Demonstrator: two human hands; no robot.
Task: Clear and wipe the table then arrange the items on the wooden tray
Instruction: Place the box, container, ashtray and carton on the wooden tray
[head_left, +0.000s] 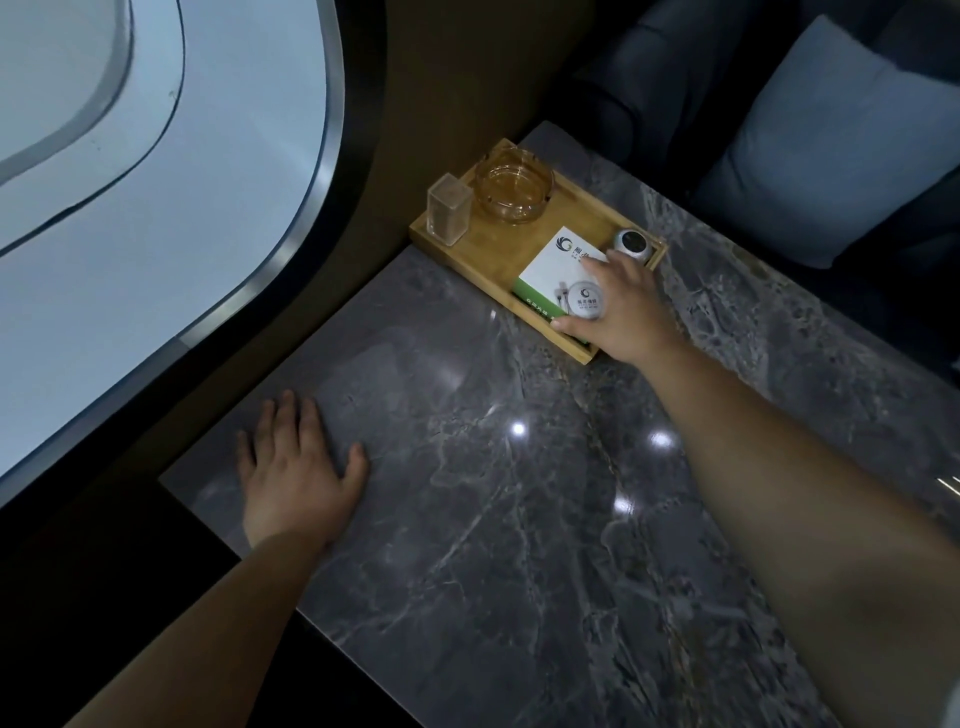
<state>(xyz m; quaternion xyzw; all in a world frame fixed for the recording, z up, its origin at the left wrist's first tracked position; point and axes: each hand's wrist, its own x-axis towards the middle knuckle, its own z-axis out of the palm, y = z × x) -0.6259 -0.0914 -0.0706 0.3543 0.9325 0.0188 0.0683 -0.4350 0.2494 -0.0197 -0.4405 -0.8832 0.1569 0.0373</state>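
Head view: wooden tray (524, 299) long axis diagonal, far-left to near-right

Tray (519, 280) at far edge of surface (519, 519), toward far left corner. In tray: clear box (449, 209) at far left end, upright; ashtray (514, 184) just right of it; card box (558, 275) in near right half; round tin (586, 300) on top of card box; small round device (634, 246) at right end. My right grip (618, 312) over tray's near right corner, touching card box. My left grip (296, 473) flat on surface, near left edge, well apart from tray. Cushion (831, 145) behind surface, far right.
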